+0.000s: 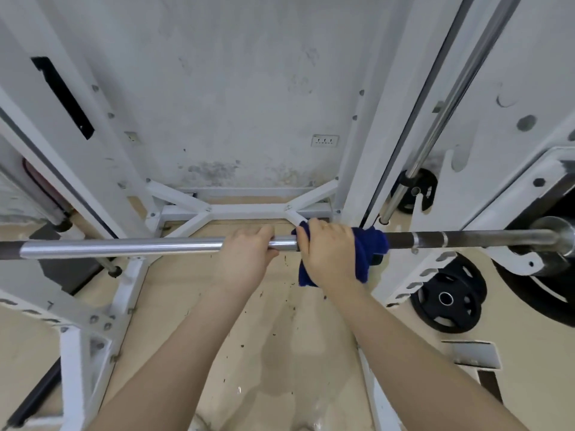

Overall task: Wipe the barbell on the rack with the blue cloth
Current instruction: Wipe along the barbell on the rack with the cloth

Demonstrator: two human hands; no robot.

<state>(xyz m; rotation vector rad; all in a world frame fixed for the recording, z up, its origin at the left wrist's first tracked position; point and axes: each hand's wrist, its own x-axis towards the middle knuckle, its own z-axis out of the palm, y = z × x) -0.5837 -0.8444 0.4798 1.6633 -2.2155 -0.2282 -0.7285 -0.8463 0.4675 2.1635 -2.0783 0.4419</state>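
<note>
- The white rack (367, 144) fills most of the view, its 2 slanted uprights framed against a stained wall (230, 88) and a cross-braced base seen on the tan floor (280, 337).
- The barbell (124, 247) is laid level across the rack from the left edge to the right, where its thick sleeve is seated in a hook beside a large black plate only partly seen.
- A bright, shiny stretch of the bar is seen on the left side, and a darker stretch with pale rings on the right.
- A black weight plate (448, 301) is propped near the foot of the right upright, well below the bar.
- The blue cloth (371, 244) is draped over the bar just right of centre, with a fold hanging beneath.
- The right hand (329, 255) is clamped over the cloth and the bar together, fingers curled across the top.
- The left hand (249, 253) is closed around the bare bar, just beside the right hand, with a short gleaming piece of bar shown between them.
</note>
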